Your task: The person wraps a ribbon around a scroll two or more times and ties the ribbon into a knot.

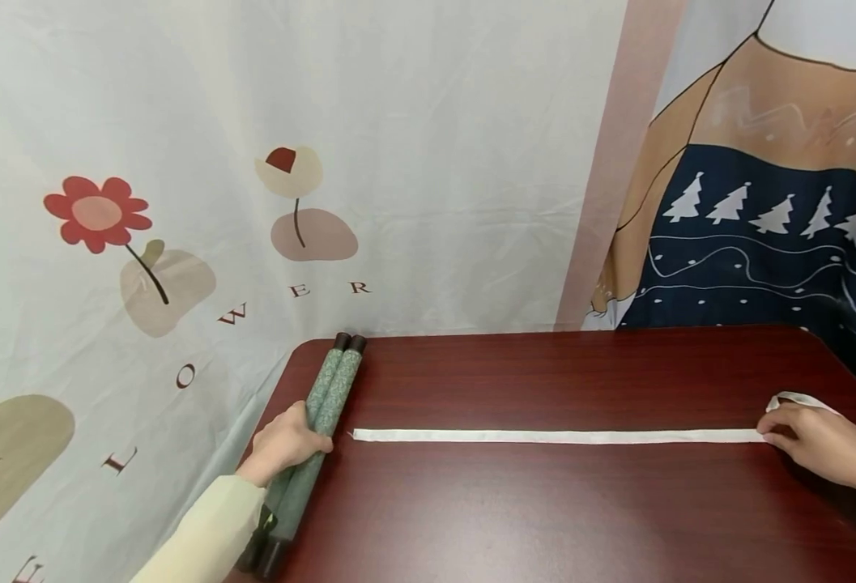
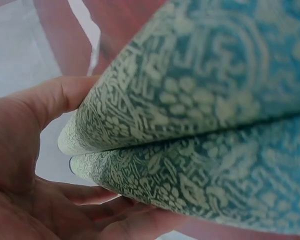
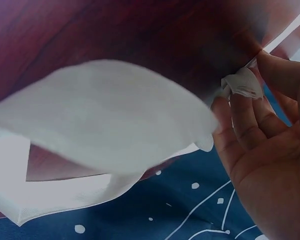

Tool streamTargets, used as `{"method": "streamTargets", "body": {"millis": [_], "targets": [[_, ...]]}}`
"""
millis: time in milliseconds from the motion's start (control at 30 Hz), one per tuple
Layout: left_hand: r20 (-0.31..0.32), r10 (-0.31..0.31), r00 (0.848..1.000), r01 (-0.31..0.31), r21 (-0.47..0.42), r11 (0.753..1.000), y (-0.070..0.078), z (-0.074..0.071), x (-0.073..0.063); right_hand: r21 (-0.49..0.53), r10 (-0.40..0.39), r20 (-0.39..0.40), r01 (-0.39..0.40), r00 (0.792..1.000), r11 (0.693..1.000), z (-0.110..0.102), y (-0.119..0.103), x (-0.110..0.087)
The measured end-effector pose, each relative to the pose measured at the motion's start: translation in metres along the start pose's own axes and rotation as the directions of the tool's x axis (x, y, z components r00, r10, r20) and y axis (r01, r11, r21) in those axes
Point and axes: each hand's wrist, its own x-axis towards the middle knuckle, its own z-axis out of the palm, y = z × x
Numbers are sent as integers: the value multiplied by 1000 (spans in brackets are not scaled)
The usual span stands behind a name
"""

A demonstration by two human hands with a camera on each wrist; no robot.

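Two rolled scrolls (image 1: 334, 387) in green patterned fabric, with dark end knobs, lie side by side along the table's left edge. My left hand (image 1: 292, 441) grips both, thumb on one side and fingers round the other, as the left wrist view shows with the patterned fabric (image 2: 155, 130) close up. A long white fabric strip (image 1: 544, 436) runs straight across the table from near the scrolls. At its right end my right hand (image 1: 821, 441) pinches it between thumb and fingers. In the right wrist view, the loose rest of the strip (image 3: 105, 115) loops and twists beside the hand.
The dark red-brown wooden table (image 1: 544, 518) has rounded far corners. Behind it hangs a pale curtain (image 1: 457, 162) with flower prints and letters. At the right hangs a printed cloth (image 1: 763, 243) with white trees on dark blue.
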Motion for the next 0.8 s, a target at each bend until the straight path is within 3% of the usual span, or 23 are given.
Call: {"method": "streamTargets", "body": {"millis": [167,333,567,800], "targets": [[-6,17,1000,-18,-33,999,6,-7,-8,4,-11,-5,11,1000,1000,0,0,-1],[-33,34,999,-35,-58,998,23,-11,-14,0,17,29,-17,999,1000,-1,-1,0],[-59,65,996,-70,-75,995,52,-4,-20,2,8,28,-8,1000,1000,-1,-5,3],[-88,119,989,-128,-109,986,82,7,-24,44,48,86,-52,995,998,-2,-14,7]]}}
